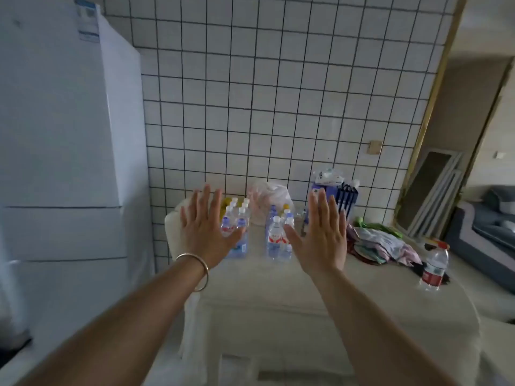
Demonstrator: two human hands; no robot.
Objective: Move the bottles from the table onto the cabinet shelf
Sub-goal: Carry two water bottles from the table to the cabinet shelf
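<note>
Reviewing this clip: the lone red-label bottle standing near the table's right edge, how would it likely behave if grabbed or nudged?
The red-label bottle looks like thin clear plastic, so it would probably flex under a firm squeeze. It stands upright, tall and narrow, so a sideways nudge could tip it, and once down it may roll. Its fill level is unclear, so its weight is hard to judge.

Both hands, left (207, 232) and right (323, 238), raised (fingers spread, holding nothing).

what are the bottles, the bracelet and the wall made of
Bottles: clear plastic by the look, see-through bodies with white caps and printed labels.
Bracelet: likely metal, a thin, pale, shiny band on the left wrist.
Wall: probably glazed ceramic tile, white squares with dark grout lines.
</note>
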